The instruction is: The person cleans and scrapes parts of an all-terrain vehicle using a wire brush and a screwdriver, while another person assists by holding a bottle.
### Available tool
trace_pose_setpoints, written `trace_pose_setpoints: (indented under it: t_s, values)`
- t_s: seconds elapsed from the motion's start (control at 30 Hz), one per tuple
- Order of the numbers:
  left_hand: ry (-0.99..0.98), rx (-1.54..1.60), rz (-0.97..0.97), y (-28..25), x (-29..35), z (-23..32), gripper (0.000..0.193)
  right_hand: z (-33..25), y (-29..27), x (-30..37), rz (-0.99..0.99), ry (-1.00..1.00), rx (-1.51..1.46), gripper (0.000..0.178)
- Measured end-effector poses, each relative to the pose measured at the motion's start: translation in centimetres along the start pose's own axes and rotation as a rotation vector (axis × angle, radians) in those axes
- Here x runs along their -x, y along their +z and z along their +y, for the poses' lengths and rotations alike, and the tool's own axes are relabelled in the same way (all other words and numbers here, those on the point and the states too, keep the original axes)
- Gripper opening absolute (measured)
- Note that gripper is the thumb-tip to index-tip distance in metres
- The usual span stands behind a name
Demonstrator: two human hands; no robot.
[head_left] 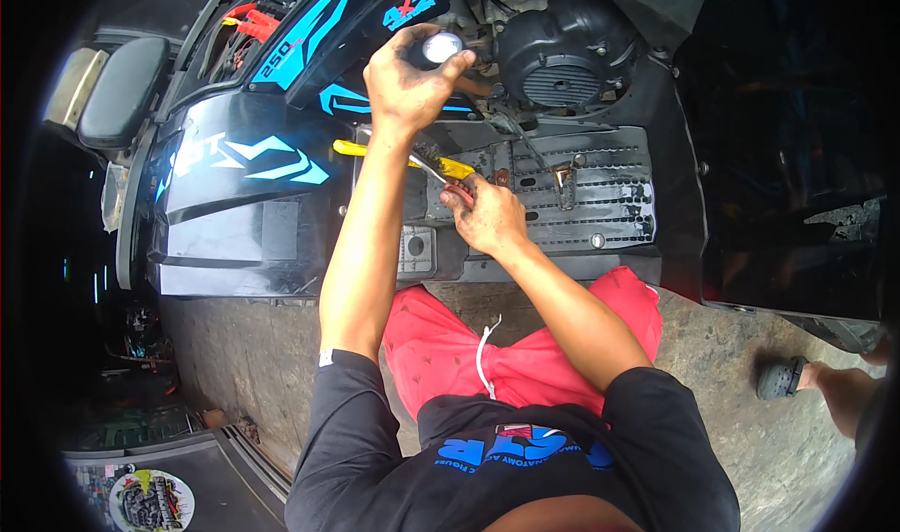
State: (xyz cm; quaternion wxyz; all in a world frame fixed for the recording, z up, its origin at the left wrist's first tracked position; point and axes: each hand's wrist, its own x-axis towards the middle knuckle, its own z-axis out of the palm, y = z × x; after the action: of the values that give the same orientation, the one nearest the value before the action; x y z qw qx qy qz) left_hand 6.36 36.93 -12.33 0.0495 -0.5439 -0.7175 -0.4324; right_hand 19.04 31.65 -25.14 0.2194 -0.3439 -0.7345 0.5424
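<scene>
With fingers of the left hand (410,91) curled round a white-topped round object (442,47), holds it up left of the black engine cover (562,63); with the right hand (495,221), grips a red-handled tool (458,193) over the ridged footboard (609,164), close to a yellow-handled tool (457,168). Risks dropping the round object through too light a hold with smudged fingertips

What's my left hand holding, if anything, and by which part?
Your left hand holds a round white thing by its edge, between thumb and fingers.
</scene>
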Motion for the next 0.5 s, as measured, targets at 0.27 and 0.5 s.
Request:
trace_pose_setpoints:
  t_s: [0.27, 0.5]
  values:
    - [0.115, -0.002, -0.163, -2.7, -2.3, -0.9, 0.061, 0.4, 2.5, -0.8, 0.000, 0.040, 0.009, 0.035]
    - [0.105, -0.393, 0.320, -13.7, -11.3, -2.5, 0.033, 1.9, 2.1, -1.5, 0.102, -0.005, 0.001, 0.031]
